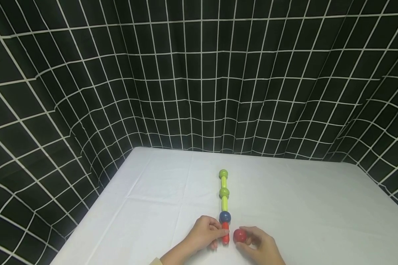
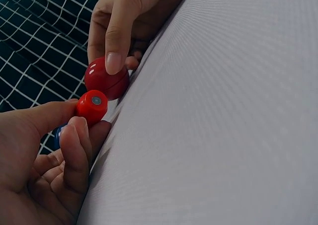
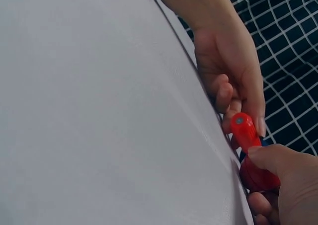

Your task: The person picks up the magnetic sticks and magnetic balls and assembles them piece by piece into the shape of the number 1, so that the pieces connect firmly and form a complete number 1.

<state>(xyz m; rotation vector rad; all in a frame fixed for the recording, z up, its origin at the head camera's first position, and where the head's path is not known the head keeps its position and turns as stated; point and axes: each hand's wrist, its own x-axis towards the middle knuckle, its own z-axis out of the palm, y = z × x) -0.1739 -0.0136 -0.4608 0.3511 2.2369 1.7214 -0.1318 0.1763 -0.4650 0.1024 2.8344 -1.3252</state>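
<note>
My left hand (image 1: 203,233) pinches a red rod (image 1: 225,235) between thumb and fingers. One end of that rod meets a blue ball (image 1: 224,216); its near end is bare and shows a small grey metal disc in both wrist views. From the blue ball a straight chain runs away from me: a yellow-green rod (image 1: 224,203), a green ball (image 1: 224,193), another yellow-green rod (image 1: 223,182) and a second green ball (image 1: 223,173). Just right of the red rod, my right hand (image 1: 260,244) holds a red ball (image 1: 240,235) in its fingertips, apart from the rod.
A white cloth (image 1: 302,206) with faint creases covers the table. Black curtains with a white grid (image 1: 199,84) stand behind the table and along both sides.
</note>
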